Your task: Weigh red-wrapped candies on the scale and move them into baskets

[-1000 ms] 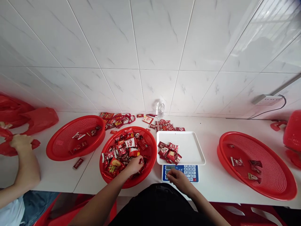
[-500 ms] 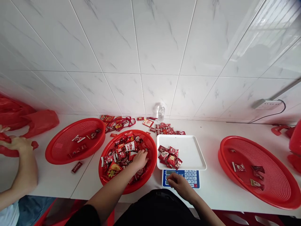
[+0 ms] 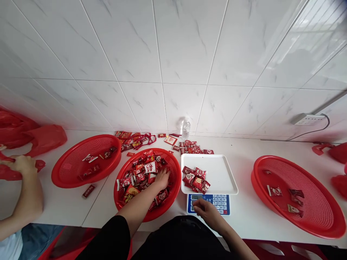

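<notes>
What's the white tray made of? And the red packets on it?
The white tray looks like hard, smooth plastic: one even color, a raised, rounded rim. The red packets seem to be thin, slightly shiny plastic film, printed and puffy; foil is possible too.

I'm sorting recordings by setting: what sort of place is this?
Probably a small workroom for wrapped snacks: a digital scale with packets on its white tray, and a red basket heaped with more packets beside it on the table.
</notes>
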`<state>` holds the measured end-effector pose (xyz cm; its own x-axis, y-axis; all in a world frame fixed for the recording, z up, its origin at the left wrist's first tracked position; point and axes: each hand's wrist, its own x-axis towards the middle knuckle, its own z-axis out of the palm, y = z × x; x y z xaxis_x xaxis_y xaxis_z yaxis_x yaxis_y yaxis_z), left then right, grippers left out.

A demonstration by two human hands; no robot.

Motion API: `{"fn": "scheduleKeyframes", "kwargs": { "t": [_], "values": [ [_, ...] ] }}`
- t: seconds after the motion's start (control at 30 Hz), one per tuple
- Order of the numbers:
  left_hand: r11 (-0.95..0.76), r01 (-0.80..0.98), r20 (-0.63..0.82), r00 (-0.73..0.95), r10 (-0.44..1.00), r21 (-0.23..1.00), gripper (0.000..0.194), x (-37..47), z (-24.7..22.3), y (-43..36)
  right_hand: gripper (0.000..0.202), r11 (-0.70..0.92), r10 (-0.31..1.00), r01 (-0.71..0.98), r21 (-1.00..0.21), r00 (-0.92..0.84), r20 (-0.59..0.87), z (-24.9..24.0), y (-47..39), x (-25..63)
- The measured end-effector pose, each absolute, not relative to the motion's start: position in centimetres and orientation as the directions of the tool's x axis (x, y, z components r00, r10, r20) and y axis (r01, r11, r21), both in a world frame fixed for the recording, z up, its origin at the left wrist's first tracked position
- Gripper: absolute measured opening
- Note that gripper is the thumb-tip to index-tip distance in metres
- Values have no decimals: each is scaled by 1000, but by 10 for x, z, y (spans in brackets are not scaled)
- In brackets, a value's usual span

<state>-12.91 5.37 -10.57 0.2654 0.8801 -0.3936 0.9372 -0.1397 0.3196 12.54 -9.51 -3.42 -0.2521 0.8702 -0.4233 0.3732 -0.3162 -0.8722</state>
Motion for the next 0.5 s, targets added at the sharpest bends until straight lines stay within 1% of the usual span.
{"fn": "scheduleKeyframes", "kwargs": {
  "t": [0.1, 0.23, 0.5],
  "values": [
    [-179, 945, -384, 278, 880, 274, 53, -131, -106, 50, 23, -308, 872, 388, -869, -250, -421, -35, -95, 123],
    [-182, 950, -419, 277, 864, 252, 60, -133, -103, 48, 23, -312, 869, 383, -869, -253, -424, -36, -93, 122],
    [-180, 931, -436, 312, 844, 317, 69, -139, -106, 49, 24, -325, 865, 368, -871, -257, -431, -36, -94, 124]
  ]
}}
